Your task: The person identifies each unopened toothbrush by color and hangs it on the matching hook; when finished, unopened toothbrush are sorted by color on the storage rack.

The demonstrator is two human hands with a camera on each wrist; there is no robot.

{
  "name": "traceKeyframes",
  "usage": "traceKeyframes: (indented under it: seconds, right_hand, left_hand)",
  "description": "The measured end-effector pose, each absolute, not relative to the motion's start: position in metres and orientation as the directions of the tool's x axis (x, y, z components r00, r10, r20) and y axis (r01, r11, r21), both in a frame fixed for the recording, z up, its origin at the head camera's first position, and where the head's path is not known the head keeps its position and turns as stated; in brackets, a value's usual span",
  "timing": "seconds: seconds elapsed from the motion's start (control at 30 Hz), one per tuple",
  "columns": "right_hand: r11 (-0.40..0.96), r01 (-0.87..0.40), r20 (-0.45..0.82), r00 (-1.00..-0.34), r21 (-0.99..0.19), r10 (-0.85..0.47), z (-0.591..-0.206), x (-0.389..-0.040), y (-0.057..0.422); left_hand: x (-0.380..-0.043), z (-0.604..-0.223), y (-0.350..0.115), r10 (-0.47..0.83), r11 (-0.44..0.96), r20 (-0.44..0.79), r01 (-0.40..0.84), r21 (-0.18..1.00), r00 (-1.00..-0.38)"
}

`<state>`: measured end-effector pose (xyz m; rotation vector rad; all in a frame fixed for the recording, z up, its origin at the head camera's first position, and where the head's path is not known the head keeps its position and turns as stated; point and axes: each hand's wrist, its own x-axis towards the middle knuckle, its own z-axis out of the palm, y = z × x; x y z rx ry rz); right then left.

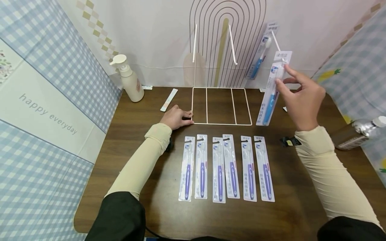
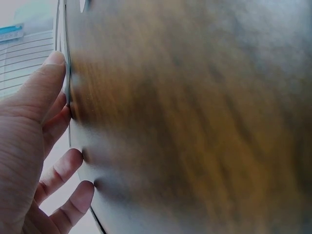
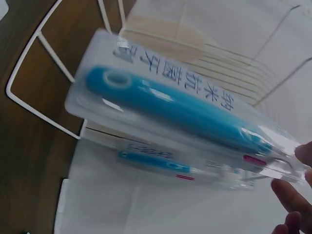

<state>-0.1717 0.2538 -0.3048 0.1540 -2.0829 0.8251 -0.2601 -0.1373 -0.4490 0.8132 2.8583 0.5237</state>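
Note:
My right hand (image 1: pixel 306 97) pinches a packaged blue toothbrush (image 1: pixel 270 103) near the top of its card, at the tip of the right prong of a white wire display rack (image 1: pixel 221 124). Farther back on that prong hangs another packaged blue toothbrush (image 1: pixel 257 65). Close up in the right wrist view, the held pack's blue handle (image 3: pixel 170 109) passes in front of the hanging one. At the rack's front left corner my left hand (image 1: pixel 175 117) grips the base wire between thumb and fingers, its other fingertips (image 2: pixel 80 197) resting on the table.
Several packaged purple toothbrushes (image 1: pixel 232 170) lie in a row in front of the rack. A white pump bottle (image 1: pixel 131 83) stands back left, a clear bottle (image 1: pixel 356 134) at the right. Left of the rack is a white sachet (image 1: pixel 169 100). Two other prongs (image 1: pixel 233 45) stick out bare.

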Motion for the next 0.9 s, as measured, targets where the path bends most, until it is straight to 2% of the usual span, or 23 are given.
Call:
traceKeyframes:
  seconds: [0.03, 0.17, 0.3, 0.53, 0.9]
  right_hand:
    - [0.789, -0.390, 0.776, -0.609, -0.474, 0.166, -0.307, -0.177, 0.254]
    - [0.811, -0.304, 0.748, -0.623, -0.501, 0.229, -0.314, -0.205, 0.251]
    - [0.783, -0.218, 0.680, -0.658, -0.583, 0.324, -0.316, -0.235, 0.247]
    - [0.744, -0.181, 0.649, -0.644, -0.644, 0.405, -0.321, -0.278, 0.246]
    - [0.694, -0.121, 0.576, -0.667, -0.710, 0.473, -0.320, -0.303, 0.244]
  left_hand:
    - [-0.260, -0.449, -0.137, 0.529, 0.796, -0.025, 0.485, 0.360, -0.848]
    - [-0.261, -0.448, -0.138, 0.522, 0.801, -0.031, 0.478, 0.361, -0.852]
    - [-0.262, -0.450, -0.138, 0.523, 0.800, -0.030, 0.479, 0.362, -0.852]
    - [-0.262, -0.453, -0.139, 0.520, 0.804, -0.029, 0.478, 0.352, -0.854]
    - [-0.262, -0.451, -0.139, 0.519, 0.809, -0.038, 0.476, 0.346, -0.854]
